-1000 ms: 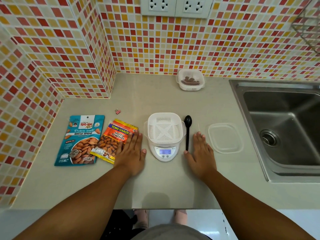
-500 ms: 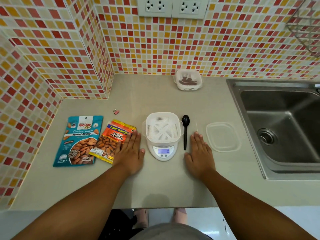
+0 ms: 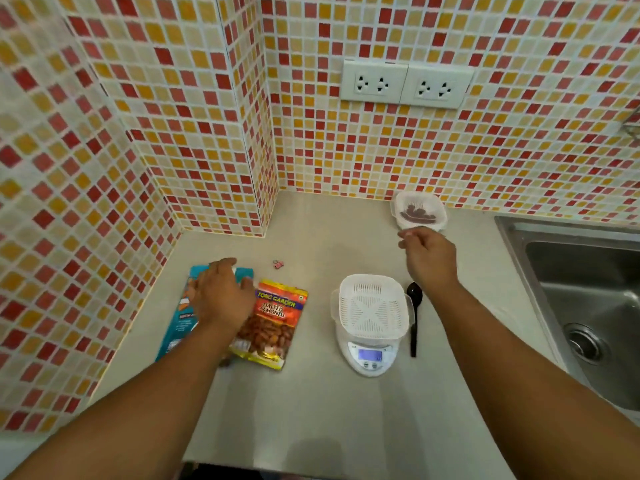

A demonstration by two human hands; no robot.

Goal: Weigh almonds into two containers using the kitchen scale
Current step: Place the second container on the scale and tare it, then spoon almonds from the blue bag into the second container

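A white slotted container [image 3: 372,306] sits on the small white kitchen scale [image 3: 370,358], whose display is lit. Left of the scale lie a teal almond bag [image 3: 176,327] and an orange salted-almonds bag [image 3: 273,320]. My left hand [image 3: 221,296] is spread over the top of the teal bag, fingers relaxed, thumb near the orange bag. My right hand [image 3: 429,254] is stretched out beyond the scale with loosely curled fingers, holding nothing, just short of a lidded container with dark almonds [image 3: 419,211] at the wall. A black spoon [image 3: 414,317] lies right of the scale.
A steel sink [image 3: 588,306] fills the right side. A small pink clip [image 3: 278,264] lies behind the bags. Tiled walls close the left and back, with two sockets [image 3: 405,83] above the counter. My right arm covers the counter right of the spoon.
Both hands have lifted off the counter. The left went left onto the teal bag, the right reached back toward the lidded container. The view tilted up and left.
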